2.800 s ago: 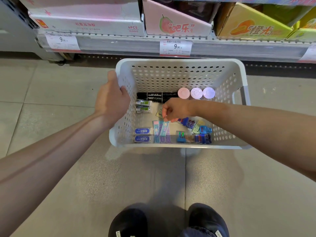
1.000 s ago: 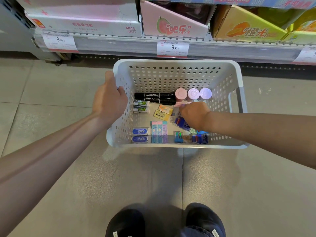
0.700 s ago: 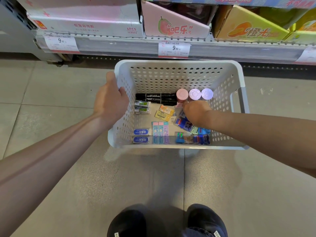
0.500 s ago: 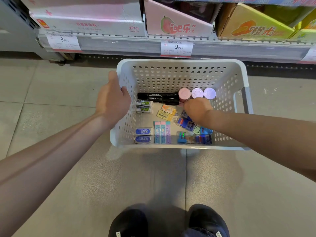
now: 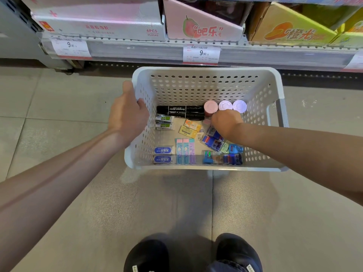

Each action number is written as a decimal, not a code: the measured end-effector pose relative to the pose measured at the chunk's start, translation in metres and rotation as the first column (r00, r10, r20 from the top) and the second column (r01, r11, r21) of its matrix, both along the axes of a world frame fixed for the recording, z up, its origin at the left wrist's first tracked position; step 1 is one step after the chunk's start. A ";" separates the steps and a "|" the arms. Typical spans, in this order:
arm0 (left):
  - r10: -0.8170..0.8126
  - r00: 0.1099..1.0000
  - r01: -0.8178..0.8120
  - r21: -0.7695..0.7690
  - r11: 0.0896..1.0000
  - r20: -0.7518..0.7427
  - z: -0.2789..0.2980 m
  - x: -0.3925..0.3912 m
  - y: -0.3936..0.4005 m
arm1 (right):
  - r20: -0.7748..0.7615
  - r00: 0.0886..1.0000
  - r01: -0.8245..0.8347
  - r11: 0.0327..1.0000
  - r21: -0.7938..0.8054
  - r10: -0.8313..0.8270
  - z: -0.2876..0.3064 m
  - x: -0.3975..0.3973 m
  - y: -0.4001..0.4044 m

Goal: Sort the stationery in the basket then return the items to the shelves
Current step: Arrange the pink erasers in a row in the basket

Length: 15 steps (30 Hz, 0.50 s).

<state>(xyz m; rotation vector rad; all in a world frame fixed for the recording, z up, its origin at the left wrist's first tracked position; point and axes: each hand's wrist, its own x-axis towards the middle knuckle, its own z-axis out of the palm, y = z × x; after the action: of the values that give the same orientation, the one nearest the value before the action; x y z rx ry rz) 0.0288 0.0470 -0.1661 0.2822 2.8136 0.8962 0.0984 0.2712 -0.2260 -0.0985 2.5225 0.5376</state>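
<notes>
Left hand [image 5: 128, 114] grips the basket [image 5: 206, 75] rim. Right hand [image 5: 225, 122] is knuckles-up inside, its hold unreadable, touching the pink jar [image 5: 210, 107] just beyond it; markers [image 5: 180, 111] lie crosswise, leftward.

Open top: free entry from above into basket [image 5: 204, 83].
Bare patch: mid-floor, left of yellow packs [image 5: 189, 128].
Blocked: back row (black markers [image 5: 179, 111], three round caps [image 5: 225, 105]).

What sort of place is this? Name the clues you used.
Most likely a shop aisle: price tags clipped to a shelf edge, display boxes of goods above, and a basket of packaged stationery on the tiled floor.
</notes>
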 end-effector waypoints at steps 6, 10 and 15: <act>0.004 1.000 -0.004 -0.009 1.000 -0.002 0.000 0.000 0.000 | -0.012 0.999 -0.049 0.999 0.022 0.049 0.007 0.006 0.001; 0.009 1.000 -0.009 -0.014 1.000 0.002 0.001 0.001 0.001 | -0.024 0.991 -0.134 0.990 -0.049 0.133 0.024 0.012 -0.002; 0.008 1.000 -0.008 0.002 1.000 0.015 0.001 0.001 0.001 | 0.082 0.996 0.067 0.916 -0.395 -0.038 0.032 0.003 -0.007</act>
<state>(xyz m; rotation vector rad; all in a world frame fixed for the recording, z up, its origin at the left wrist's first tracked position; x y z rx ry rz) 0.0300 0.0478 -0.1648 0.2632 2.8027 0.8991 0.1011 0.2638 -0.1942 -0.1965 2.5193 -0.0098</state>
